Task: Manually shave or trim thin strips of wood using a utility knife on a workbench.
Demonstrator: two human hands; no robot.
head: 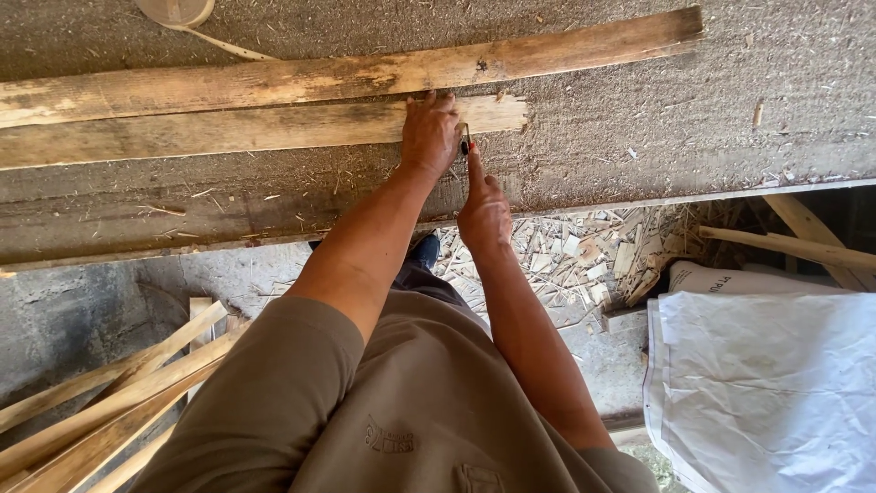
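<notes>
Workbench [693, 128] of rough grey board, dusted with sawdust and wood fibre, fills the upper half of the frame. Two weathered planks lie on it lengthwise: a longer plank [274, 82] running to the upper right, stained dark in patches, and a shorter plank [210, 130] just below it, touching along the edge, its right end splintered and pale.

Left hand [429, 132] lies palm-down on the shorter plank near that broken end, fingers closed flat against the wood. Right hand [484, 210] sits just below and right of it, pinching a slim pencil-like marker [466, 141] (red-tipped, mostly hidden) with its point at the plank's lower edge.

Wood chips [584, 260] litter the floor at centre right. Loose slats [109, 402] lean at lower left. White woven sack [766, 383] with dark print along its top edge occupies the lower right. Pale round container [175, 9] shows at the upper left edge.
</notes>
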